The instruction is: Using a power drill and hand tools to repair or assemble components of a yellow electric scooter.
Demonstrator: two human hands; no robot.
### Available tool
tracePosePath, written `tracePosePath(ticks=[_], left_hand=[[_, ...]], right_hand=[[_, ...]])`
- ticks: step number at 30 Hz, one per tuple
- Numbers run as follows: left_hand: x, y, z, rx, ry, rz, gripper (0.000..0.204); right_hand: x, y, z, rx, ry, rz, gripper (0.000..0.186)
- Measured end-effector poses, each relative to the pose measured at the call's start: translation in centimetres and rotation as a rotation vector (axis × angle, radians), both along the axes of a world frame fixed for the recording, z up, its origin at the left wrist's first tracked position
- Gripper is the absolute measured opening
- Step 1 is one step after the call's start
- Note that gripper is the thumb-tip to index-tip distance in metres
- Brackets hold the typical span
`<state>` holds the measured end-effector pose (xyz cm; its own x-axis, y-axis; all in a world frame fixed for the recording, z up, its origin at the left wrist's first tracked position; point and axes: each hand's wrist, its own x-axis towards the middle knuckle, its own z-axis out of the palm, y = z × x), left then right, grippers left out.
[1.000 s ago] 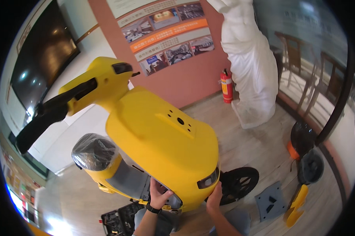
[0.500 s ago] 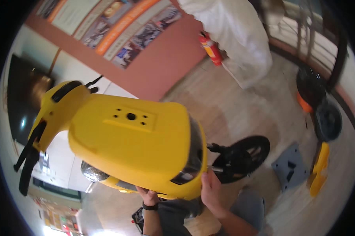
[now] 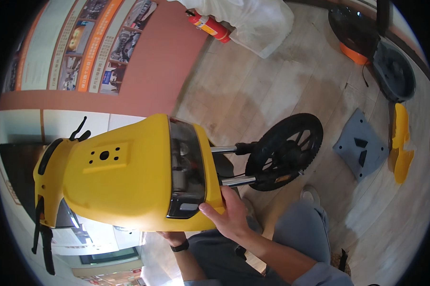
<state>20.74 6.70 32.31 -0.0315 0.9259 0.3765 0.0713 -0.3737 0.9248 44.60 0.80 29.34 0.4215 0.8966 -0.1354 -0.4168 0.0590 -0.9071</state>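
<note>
The yellow scooter front panel [image 3: 129, 176] lies before me, with a raised square of holes and a dark, glossy headlight lens [image 3: 185, 167]. My right hand [image 3: 231, 214] grips the panel's edge beside the lens, thumb on the outer face and fingers partly hidden behind. At the panel's near side is my left hand [image 3: 172, 237], its fingers hidden under the edge. The yellow handlebar cover [image 3: 48, 181] with black grips and levers is at the left. Two silver fork tubes [image 3: 239, 181] run from behind the panel to the black front wheel [image 3: 285, 152].
A grey plastic plate [image 3: 361, 148] lies on the wooden floor to the right, beside yellow curved parts [image 3: 400, 143]. Farther back are a dark seat shell [image 3: 393, 71] and an orange part [image 3: 353, 53]. A red fire extinguisher [image 3: 209, 26] stands by white sheeting [image 3: 262, 26].
My view has turned, and the scooter and floor parts appear rotated. My right hand now has its thumb over the panel's edge next to the lens; my left hand remains at the near side.
</note>
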Motion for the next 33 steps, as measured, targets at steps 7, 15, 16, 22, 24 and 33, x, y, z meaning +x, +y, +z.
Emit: tracePosePath(ticks=[7,15,16,22,24,33], left_hand=[[-1.3,0.2,-0.2,0.344,0.604,0.192,0.044],[-1.7,0.9,-0.7,0.140,0.156,0.087,0.053],[-1.6,1.0,-0.6,0.122,0.139,0.094,0.054],[-0.6,0.6,1.1,0.045,0.156,-0.063,0.064],[0.9,0.7,1.0,0.057,0.142,-0.124,0.067],[2.5,0.8,2.0,0.000,0.110,-0.091,0.052]], right_hand=[[0.6,-0.1,0.7,0.041,0.057,-0.054,0.045],[1.0,-0.5,0.7,0.012,-0.198,-0.057,0.046],[0.8,-0.6,0.9,-0.012,-0.218,-0.123,0.046],[0.4,-1.1,0.3,-0.095,-0.059,-0.106,0.044],[0.4,-1.4,-0.5,-0.105,-0.063,-0.112,0.042],[-1.2,0.3,-1.4,-0.071,0.265,-0.106,0.038]])
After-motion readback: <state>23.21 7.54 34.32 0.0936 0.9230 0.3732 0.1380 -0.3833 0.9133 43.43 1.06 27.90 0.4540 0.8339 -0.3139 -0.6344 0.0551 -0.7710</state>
